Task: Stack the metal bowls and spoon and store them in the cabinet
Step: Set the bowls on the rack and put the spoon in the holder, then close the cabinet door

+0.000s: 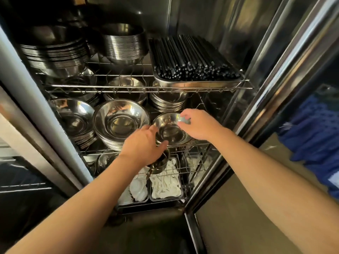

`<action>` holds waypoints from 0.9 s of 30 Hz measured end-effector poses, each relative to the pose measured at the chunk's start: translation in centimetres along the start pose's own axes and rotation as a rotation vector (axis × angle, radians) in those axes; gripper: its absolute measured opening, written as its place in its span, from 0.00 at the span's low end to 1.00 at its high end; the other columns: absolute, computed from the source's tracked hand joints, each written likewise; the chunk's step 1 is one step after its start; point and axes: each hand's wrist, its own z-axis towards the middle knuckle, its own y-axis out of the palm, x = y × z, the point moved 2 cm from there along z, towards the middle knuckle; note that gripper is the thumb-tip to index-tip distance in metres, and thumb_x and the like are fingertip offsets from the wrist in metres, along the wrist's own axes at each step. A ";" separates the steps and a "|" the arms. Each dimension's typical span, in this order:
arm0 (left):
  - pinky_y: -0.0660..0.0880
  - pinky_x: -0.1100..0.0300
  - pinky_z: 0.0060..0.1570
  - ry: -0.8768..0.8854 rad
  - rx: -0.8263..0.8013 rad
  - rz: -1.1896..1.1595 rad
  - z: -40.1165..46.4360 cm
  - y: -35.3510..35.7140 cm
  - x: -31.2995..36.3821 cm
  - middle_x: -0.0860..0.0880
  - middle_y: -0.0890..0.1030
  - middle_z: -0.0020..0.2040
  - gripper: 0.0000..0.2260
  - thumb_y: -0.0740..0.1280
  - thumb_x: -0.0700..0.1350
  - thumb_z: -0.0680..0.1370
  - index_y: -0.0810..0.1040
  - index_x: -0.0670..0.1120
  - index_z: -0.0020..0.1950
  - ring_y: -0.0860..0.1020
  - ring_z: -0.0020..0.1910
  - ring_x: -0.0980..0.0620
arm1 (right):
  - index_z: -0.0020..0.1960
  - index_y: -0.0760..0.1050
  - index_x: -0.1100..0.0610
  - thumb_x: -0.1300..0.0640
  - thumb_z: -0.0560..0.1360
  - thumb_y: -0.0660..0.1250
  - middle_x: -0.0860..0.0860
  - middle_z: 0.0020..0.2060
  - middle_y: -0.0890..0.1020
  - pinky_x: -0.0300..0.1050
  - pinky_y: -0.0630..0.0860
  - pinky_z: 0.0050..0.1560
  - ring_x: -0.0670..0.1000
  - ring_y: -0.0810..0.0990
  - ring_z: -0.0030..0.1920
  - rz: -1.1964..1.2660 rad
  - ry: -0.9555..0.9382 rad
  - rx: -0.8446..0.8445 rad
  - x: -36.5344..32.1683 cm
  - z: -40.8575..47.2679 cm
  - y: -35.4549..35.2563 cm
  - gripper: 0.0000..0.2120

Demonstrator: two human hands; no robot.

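A small shiny metal bowl (170,132) sits at the right of the middle wire shelf (192,143) in the open steel cabinet. My right hand (199,125) pinches its far right rim. My left hand (144,145) is at the bowl's near left edge, fingers touching its rim. Under the palm it holds another small metal bowl (160,162), in shadow just below the shelf front. A dark spoon handle (149,174) sticks down out of this bowl. The spoon's head is hidden.
Stacks of larger metal bowls (120,121) fill the middle shelf's left and back. The top shelf carries bowl stacks (122,43) and a tray of black chopsticks (194,57). Below, bins hold white spoons (165,184). The cabinet door (275,74) stands open at right.
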 end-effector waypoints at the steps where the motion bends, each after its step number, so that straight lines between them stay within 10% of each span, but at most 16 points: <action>1: 0.79 0.50 0.51 0.022 0.006 0.003 0.0 -1.3 0.3 0.44 0.80 0.61 0.27 0.62 0.65 0.77 0.73 0.48 0.69 0.81 0.54 0.43 | 0.69 0.75 0.52 0.43 0.80 0.64 0.51 0.63 0.80 0.53 0.76 0.61 0.53 0.78 0.61 0.002 -0.004 0.016 -0.8 -1.1 -1.1 0.21; 20: 0.74 0.55 0.61 0.524 0.333 -0.302 -14.1 -15.2 26.5 0.49 0.82 0.60 0.26 0.67 0.62 0.74 0.76 0.48 0.66 0.79 0.60 0.50 | 0.62 0.78 0.48 0.42 0.77 0.66 0.43 0.51 0.80 0.44 0.77 0.49 0.45 0.78 0.52 -0.067 -0.089 0.788 -2.8 -38.8 -22.2 0.17; 27: 0.73 0.55 0.62 0.669 0.418 -0.503 -23.7 -15.2 37.8 0.50 0.77 0.63 0.28 0.65 0.60 0.74 0.72 0.47 0.70 0.76 0.63 0.51 | 0.65 0.77 0.50 0.48 0.77 0.70 0.41 0.56 0.80 0.40 0.76 0.59 0.42 0.77 0.61 0.028 -0.204 0.879 -2.1 -53.5 -25.7 0.17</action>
